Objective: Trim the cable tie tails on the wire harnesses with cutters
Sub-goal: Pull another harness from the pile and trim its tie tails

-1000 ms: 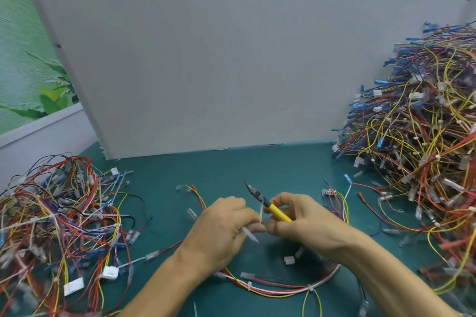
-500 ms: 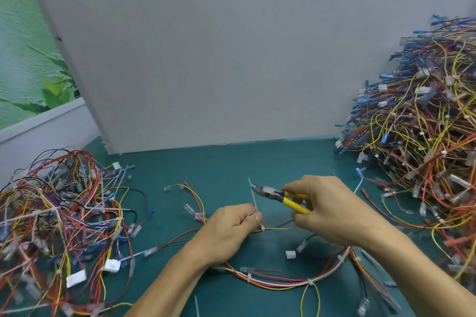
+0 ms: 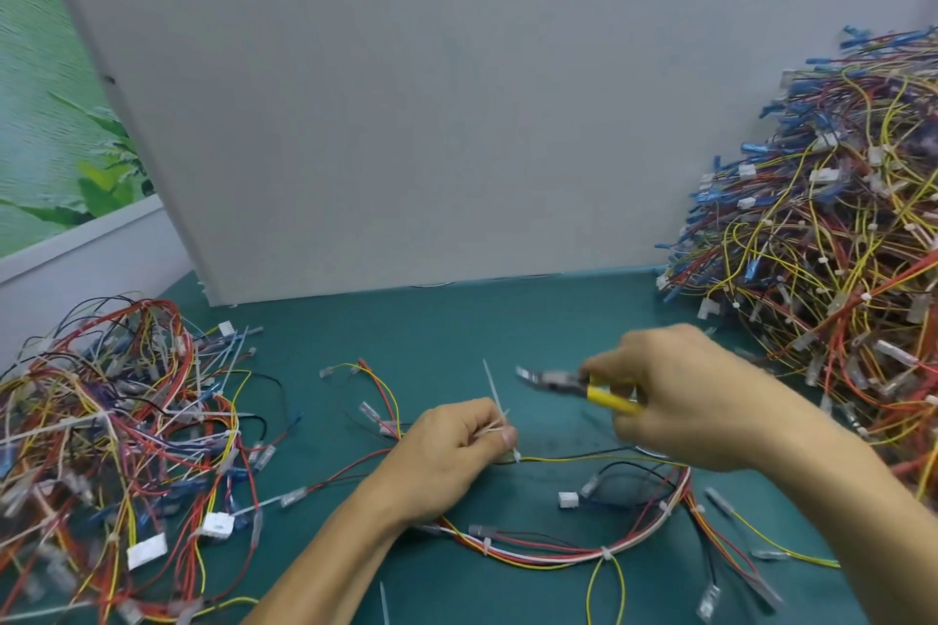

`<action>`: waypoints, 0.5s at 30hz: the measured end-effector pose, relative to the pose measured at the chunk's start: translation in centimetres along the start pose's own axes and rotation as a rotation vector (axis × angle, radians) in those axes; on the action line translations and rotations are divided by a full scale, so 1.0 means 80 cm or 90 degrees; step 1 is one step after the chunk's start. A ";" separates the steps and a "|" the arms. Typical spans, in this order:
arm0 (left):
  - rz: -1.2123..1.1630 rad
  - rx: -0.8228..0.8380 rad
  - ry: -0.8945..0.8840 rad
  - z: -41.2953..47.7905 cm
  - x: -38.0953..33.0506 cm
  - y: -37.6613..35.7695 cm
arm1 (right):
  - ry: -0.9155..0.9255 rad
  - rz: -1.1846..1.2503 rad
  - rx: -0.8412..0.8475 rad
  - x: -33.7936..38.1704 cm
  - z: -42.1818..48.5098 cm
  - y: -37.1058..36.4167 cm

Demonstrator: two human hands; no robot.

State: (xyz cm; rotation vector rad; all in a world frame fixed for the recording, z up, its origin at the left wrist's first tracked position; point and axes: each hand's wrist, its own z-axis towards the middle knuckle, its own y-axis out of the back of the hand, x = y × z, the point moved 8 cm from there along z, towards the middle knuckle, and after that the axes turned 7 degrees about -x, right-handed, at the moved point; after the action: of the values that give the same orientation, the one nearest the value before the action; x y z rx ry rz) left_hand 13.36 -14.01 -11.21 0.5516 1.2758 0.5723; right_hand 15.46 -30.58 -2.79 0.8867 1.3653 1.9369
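Observation:
My left hand [image 3: 446, 447] pinches a wire harness [image 3: 568, 551] at a white cable tie, and the tie's long tail [image 3: 493, 388] sticks straight up from my fingers. My right hand [image 3: 680, 396] grips yellow-handled cutters [image 3: 573, 383], blurred by motion. Their jaws point left and sit a short way right of the tail, not touching it. The harness loops across the green mat below both hands, with several white ties and a small white connector [image 3: 568, 500] on it.
A tall pile of harnesses [image 3: 832, 239] rises at the right. A flatter tangle of harnesses [image 3: 116, 442] covers the left. A grey board [image 3: 406, 107] stands at the back of the green mat [image 3: 446, 330]. A loose cut tail [image 3: 384, 604] lies near my left forearm.
My right hand has carried the cutters rightward and away from my left hand. My left hand now holds the tie tail upright. The view has shifted slightly.

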 end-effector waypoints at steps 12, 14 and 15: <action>0.001 -0.014 0.001 0.001 0.000 0.004 | -0.002 -0.152 0.142 0.010 -0.006 -0.038; 0.006 -0.014 -0.004 0.001 -0.001 0.004 | 0.003 -0.157 0.143 0.011 -0.006 -0.041; 0.009 -0.013 -0.006 0.001 -0.002 0.003 | 0.009 -0.159 0.140 0.012 -0.006 -0.042</action>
State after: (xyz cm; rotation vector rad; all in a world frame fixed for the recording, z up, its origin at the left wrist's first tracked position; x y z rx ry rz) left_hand 13.41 -13.91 -10.90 0.5464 1.2562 0.5933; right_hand 14.84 -29.09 -5.96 0.7612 1.6359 1.6304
